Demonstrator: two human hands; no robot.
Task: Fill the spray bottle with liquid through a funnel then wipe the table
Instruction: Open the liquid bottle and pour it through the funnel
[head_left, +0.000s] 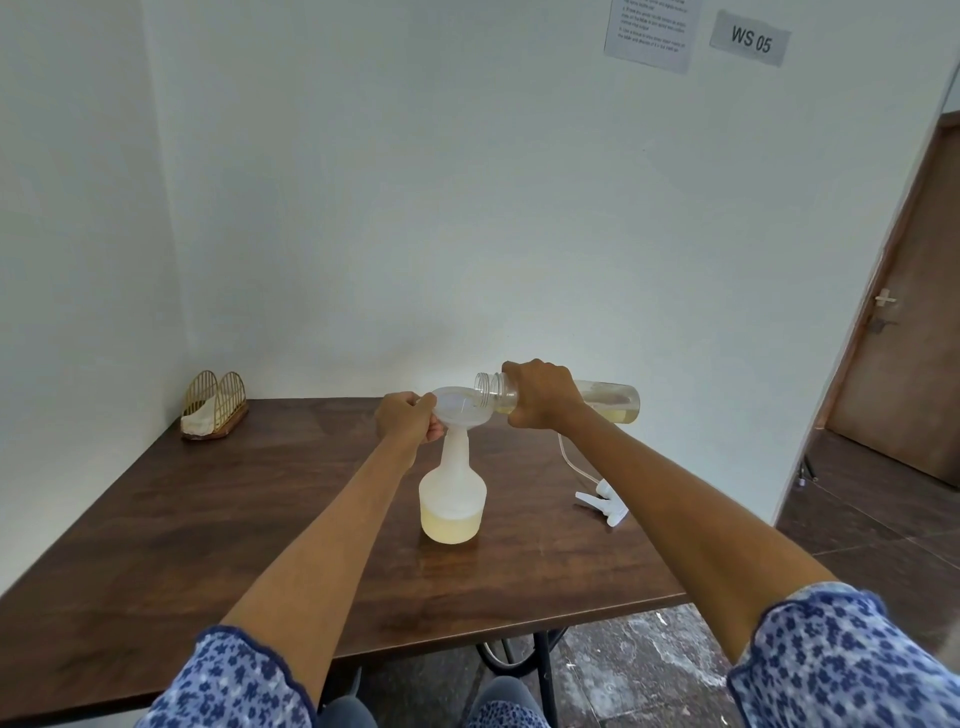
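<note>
A translucent white spray bottle (452, 493) stands upright on the dark wooden table (208, 545), its lower part holding pale yellow liquid. A white funnel (460, 408) sits in its neck. My left hand (408, 422) grips the funnel's rim on the left side. My right hand (543, 395) holds a clear plastic bottle (613, 402) tipped nearly flat, its open mouth over the funnel. Some yellowish liquid lies in the far end of that bottle. The white spray head (605, 501) with its tube lies on the table to the right.
A gold wire napkin holder (214, 408) with white napkins stands at the table's far left corner. White walls close the back and left. The table's right edge runs near the spray head, with a brown door (893, 338) beyond.
</note>
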